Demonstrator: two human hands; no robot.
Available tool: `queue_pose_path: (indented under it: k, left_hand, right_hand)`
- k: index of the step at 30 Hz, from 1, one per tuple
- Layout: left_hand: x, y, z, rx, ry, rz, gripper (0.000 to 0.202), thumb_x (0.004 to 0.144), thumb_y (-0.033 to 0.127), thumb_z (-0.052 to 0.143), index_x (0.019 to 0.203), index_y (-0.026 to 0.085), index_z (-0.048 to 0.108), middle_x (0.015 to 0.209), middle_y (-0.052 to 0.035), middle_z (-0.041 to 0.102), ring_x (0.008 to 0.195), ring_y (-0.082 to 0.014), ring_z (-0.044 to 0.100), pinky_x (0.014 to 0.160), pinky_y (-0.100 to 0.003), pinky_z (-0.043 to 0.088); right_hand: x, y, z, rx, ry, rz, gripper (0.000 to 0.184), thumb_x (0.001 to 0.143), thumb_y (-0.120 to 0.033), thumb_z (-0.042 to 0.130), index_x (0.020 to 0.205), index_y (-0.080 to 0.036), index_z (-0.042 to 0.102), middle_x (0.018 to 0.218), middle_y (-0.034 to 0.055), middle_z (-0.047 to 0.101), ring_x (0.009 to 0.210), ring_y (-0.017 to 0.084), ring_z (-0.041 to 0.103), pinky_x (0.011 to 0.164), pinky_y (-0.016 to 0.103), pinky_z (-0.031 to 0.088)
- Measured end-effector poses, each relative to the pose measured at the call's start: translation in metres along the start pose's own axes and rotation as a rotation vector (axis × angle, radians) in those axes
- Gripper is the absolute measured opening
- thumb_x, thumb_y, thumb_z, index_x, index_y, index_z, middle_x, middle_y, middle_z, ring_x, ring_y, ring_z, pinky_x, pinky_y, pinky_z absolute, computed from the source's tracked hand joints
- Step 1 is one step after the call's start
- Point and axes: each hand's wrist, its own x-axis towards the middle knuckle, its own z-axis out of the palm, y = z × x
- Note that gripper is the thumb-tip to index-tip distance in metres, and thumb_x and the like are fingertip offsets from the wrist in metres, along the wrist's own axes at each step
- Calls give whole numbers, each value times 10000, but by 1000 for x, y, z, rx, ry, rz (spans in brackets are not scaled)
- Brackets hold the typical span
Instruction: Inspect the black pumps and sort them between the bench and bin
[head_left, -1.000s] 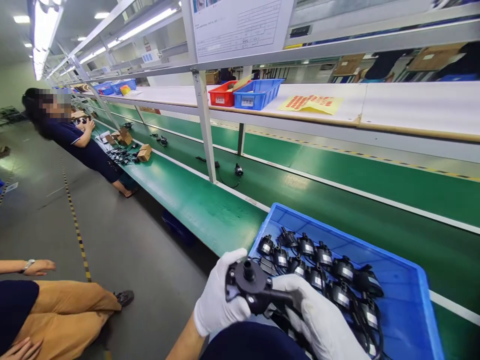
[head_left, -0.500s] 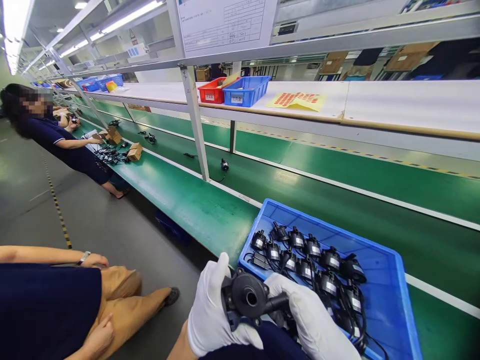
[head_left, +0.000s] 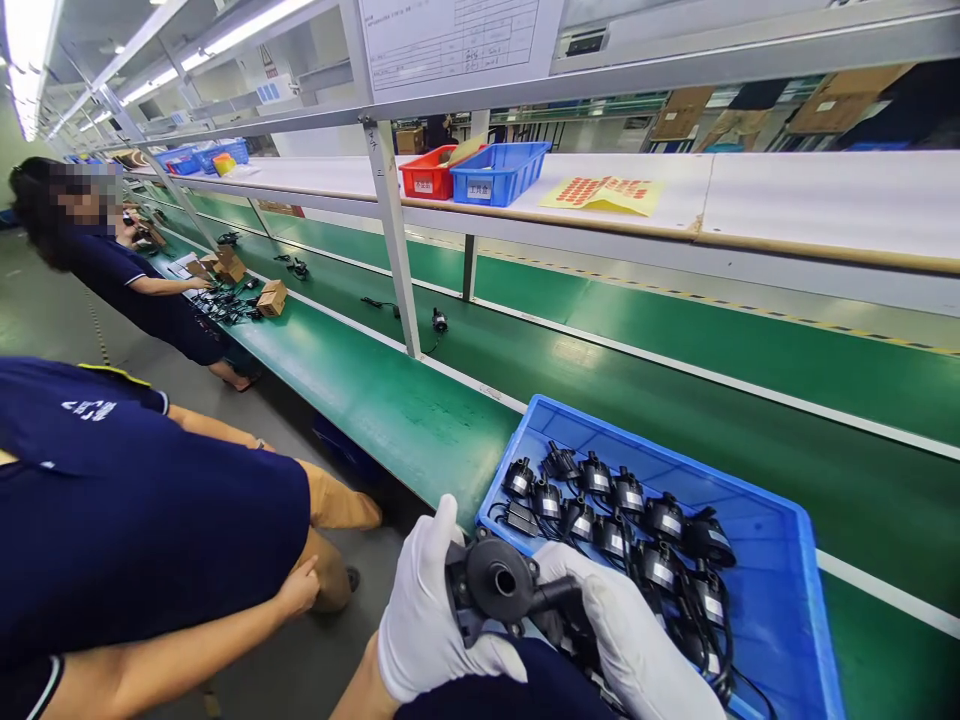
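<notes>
- A white-gloved left hand (head_left: 431, 610) and a white-gloved right hand (head_left: 637, 650) both clamp 1 black plastic pump with a round port (head_left: 499, 585), held low at the near edge of the green surface (head_left: 390, 410).
- Just beside the right hand, a blue plastic tray (head_left: 780, 560) on that surface holds rows of small black pumps with silver labels (head_left: 622, 520).
- To the left, a co-worker in a navy shirt (head_left: 127, 520) leans forward.

Head cam, fwd/down, close over hands (head_left: 525, 620), one view only.
</notes>
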Motion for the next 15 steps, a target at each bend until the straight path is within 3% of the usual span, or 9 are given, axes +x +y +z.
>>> queue_pose_path:
  k: [4,10,15]
  left_hand:
    - [3,-2,2,-19,-8,-2,1209,716,960,351,1623,207,84,1008,-67,590,776,-228,677,746,-408,595]
    - [5,-7,4,-37,-17,25,1297,634,978,439,1624,218,81,1002,-61,585,762,-231,669,722,-404,592]
    - [8,-6,7,-62,-58,-25,1233,698,963,393,1625,224,54,1024,-75,579,804,-249,675,745,-431,589]
  right_hand:
    - [1,2,-2,0,-9,17,692,951,-790,260,744,-239,624,688,16,635,596,165,560,561,271,471]
    - [3,-1,-4,18,-31,31,670,955,-778,291,746,-241,633,701,16,648,611,166,579,571,266,485]
    - [6,8,-7,5,-26,20,688,957,-781,261,771,-236,637,732,29,667,636,178,594,610,291,507]
